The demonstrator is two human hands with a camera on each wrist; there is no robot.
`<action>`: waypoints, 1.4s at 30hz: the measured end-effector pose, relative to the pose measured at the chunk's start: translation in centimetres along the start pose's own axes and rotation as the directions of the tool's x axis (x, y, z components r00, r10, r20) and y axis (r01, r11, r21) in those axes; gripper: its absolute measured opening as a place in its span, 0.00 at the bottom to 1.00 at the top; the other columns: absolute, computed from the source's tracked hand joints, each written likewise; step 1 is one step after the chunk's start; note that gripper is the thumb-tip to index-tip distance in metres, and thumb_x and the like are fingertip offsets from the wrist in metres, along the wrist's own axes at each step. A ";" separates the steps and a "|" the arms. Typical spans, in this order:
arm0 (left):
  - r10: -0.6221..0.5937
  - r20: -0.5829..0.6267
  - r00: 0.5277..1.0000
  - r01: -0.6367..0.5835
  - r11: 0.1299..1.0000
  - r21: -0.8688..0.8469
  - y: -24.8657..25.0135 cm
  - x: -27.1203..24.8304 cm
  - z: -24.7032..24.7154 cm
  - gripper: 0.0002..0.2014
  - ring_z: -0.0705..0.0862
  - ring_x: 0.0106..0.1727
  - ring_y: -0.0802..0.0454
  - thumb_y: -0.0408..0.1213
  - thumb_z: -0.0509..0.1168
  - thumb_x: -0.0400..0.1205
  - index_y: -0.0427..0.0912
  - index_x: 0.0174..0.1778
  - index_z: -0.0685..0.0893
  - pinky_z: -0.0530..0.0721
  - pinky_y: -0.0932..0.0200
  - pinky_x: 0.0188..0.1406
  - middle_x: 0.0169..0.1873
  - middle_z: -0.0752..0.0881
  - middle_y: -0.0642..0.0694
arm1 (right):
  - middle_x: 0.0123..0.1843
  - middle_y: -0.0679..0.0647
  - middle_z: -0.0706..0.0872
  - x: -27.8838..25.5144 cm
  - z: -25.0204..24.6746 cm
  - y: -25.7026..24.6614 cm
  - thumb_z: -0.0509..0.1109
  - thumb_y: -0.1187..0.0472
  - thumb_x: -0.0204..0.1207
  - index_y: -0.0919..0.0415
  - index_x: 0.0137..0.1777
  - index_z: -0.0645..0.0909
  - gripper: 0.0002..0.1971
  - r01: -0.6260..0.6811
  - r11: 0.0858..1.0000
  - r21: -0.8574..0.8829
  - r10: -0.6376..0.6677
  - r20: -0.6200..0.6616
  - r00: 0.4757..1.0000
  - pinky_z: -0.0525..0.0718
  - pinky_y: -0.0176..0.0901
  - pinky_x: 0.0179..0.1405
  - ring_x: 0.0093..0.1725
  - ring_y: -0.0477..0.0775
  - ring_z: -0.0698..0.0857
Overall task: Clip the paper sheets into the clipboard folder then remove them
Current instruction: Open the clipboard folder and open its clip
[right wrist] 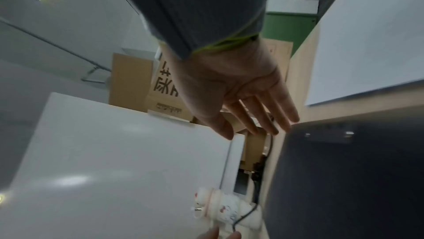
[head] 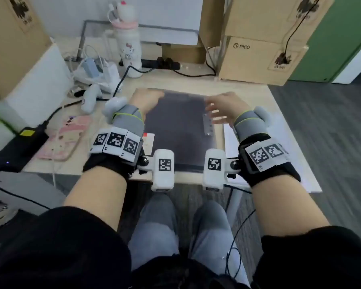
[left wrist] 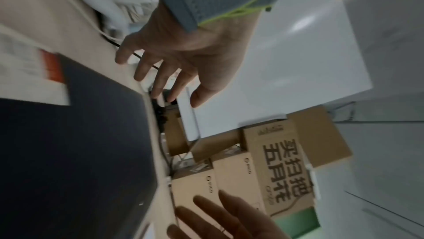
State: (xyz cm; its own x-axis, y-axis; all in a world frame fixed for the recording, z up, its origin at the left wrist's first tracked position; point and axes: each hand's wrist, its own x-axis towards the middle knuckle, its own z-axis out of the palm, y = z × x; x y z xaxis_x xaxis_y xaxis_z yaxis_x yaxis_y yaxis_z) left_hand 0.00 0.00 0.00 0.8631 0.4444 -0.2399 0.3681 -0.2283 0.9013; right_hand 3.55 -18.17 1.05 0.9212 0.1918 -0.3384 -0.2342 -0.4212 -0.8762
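A dark clipboard folder lies flat in the middle of the desk, its metal clip along the right edge. White paper sheets rest on the desk right of the folder, partly under my right wrist. My left hand hovers at the folder's far left corner, fingers spread and holding nothing. Over the far right corner, near the clip, my right hand has straight fingers and is empty. The wrist views show the folder and the paper.
A card with a red stripe pokes out from under the folder's left edge. A pink phone, black power adapter, white controller and cables crowd the left. A cartoon bottle and cardboard boxes stand behind.
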 end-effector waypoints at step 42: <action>-0.102 0.014 0.995 0.086 0.896 0.436 -7.0 -3.6 7.8 0.20 0.81 0.62 0.33 0.47 0.64 0.60 0.38 0.42 0.86 0.79 0.48 0.66 0.63 0.81 0.32 | 0.27 0.54 0.91 -2.5 -6.9 15.4 0.59 0.63 0.80 0.64 0.41 0.83 0.12 0.162 0.587 0.793 0.137 -0.295 0.946 0.84 0.33 0.24 0.25 0.50 0.89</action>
State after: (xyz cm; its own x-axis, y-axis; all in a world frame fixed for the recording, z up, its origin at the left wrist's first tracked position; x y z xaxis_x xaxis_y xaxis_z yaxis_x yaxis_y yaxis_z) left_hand -2.99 -6.75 -8.25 0.8258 0.4529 -0.3360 0.5545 -0.5437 0.6300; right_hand -0.19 -31.29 -9.22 0.9306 -0.1381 -0.3390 -0.2342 0.4872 -0.8413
